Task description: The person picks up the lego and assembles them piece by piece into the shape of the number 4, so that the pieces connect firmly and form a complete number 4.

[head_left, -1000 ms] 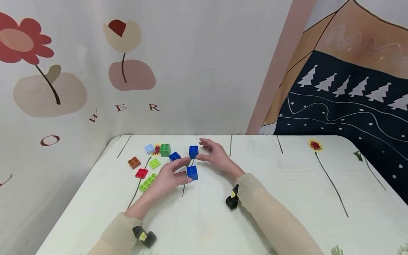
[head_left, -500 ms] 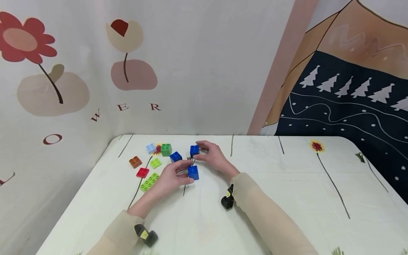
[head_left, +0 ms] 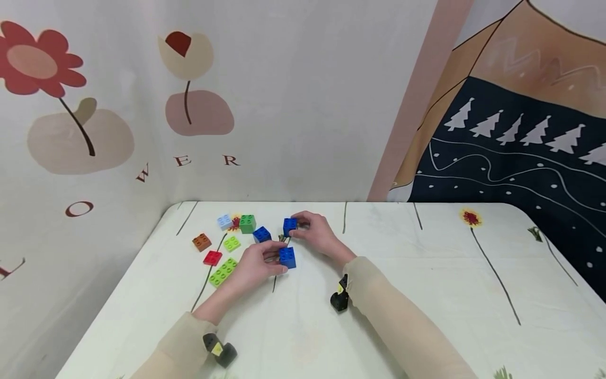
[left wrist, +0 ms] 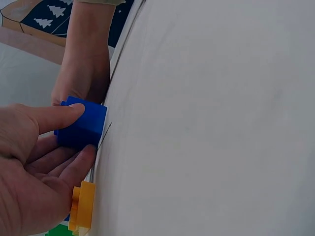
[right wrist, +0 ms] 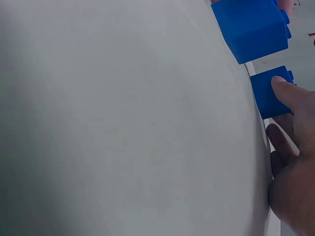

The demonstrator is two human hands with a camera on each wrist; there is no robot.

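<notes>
White tablecloth [head_left: 435, 268]: left hand [head_left: 257, 264] and right hand [head_left: 318, 231] each pinch 1 studded blue brick [head_left: 288, 258] [head_left: 290, 227].

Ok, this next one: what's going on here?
A person is handling toy bricks at a white table. The left hand holds the nearer blue brick, while the right hand holds the farther blue brick; the two are apart, not joined. A third blue brick lies beyond the left hand. Further left are a green brick, a brown brick and a red brick, among others.
</notes>
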